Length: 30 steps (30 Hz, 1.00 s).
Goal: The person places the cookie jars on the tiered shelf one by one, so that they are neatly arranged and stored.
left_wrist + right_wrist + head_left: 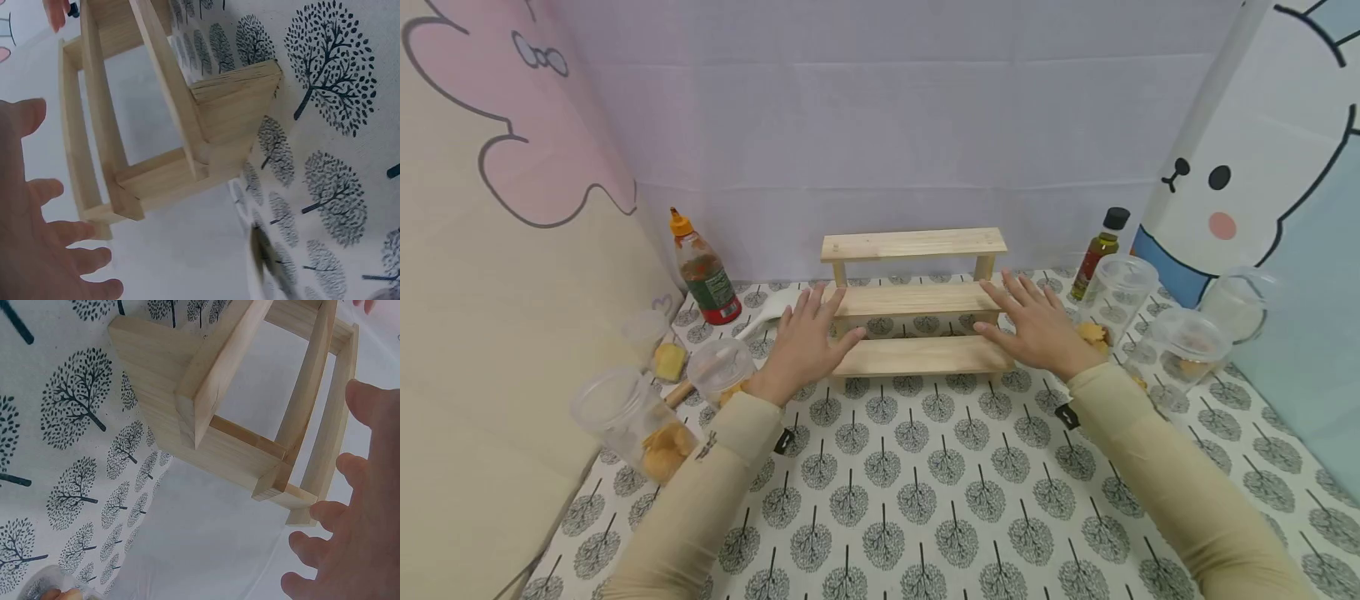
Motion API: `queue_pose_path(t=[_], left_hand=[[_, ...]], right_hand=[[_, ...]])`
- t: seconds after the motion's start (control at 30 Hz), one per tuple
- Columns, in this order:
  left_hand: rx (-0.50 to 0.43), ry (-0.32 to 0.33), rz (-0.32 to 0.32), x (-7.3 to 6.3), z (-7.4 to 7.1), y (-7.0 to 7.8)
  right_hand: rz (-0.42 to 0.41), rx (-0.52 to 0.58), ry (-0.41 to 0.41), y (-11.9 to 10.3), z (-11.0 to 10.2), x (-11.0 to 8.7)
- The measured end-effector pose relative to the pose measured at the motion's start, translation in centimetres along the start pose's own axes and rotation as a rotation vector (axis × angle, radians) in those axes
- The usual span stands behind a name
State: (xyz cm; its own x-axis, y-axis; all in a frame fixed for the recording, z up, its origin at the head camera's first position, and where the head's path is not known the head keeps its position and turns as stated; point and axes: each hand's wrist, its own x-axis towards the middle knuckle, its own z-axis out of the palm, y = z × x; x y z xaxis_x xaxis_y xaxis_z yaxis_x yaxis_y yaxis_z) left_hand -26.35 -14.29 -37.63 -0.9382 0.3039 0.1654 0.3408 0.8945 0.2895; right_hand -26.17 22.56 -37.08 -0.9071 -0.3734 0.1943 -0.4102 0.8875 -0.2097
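Note:
A three-tier wooden step shelf (923, 357) stands on the tree-print cloth, its top board by the back wall. My left hand (808, 343) is stretched out at the shelf's left end, fingers straight and spread, palm down. At the right end, my right hand (1039, 330) has its fingers extended in the same way, overlapping the board ends in the head view. Both wrist views show spread fingers beside the frame of the shelf, with nothing held. Just behind the left hand lies a white-headed utensil (772, 310), partly hidden by the hand.
On the left stand a red sauce bottle (706, 271) with an orange cap, clear jars (613, 400) with brownish-yellow pieces, and a yellow block (669, 362). On the right are an oil bottle (1097, 257) with a black cap and several more clear jars (1187, 337). Fabric walls enclose three sides.

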Motion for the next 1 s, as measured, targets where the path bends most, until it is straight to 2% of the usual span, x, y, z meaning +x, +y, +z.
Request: queue_pose_path(t=[0.23,0.43,0.67,0.87,1.0], left_hand=[[-0.147,0.095,-0.066,1.0,1.4,-1.0],[-0.271,0.155,-0.111,1.4,2.2,-1.5],[-0.333,0.141,-0.148,1.5,2.3,-2.3],[-0.368,0.128,-0.189,1.6,2.2,-2.5],[-0.387,0.112,-0.214,1.4,2.4,-2.6]], right_hand=[[0.004,-0.022,0.018,0.0,-0.8,-0.7],[-0.026,0.006,0.092,-0.8,-2.5,-1.3],[-0.020,-0.046,0.128,-1.1,-5.4,-2.6],[0.007,-0.101,0.155,-0.1,-8.0,-4.2],[0.050,-0.118,0.166,1.0,-9.3,-6.0]])
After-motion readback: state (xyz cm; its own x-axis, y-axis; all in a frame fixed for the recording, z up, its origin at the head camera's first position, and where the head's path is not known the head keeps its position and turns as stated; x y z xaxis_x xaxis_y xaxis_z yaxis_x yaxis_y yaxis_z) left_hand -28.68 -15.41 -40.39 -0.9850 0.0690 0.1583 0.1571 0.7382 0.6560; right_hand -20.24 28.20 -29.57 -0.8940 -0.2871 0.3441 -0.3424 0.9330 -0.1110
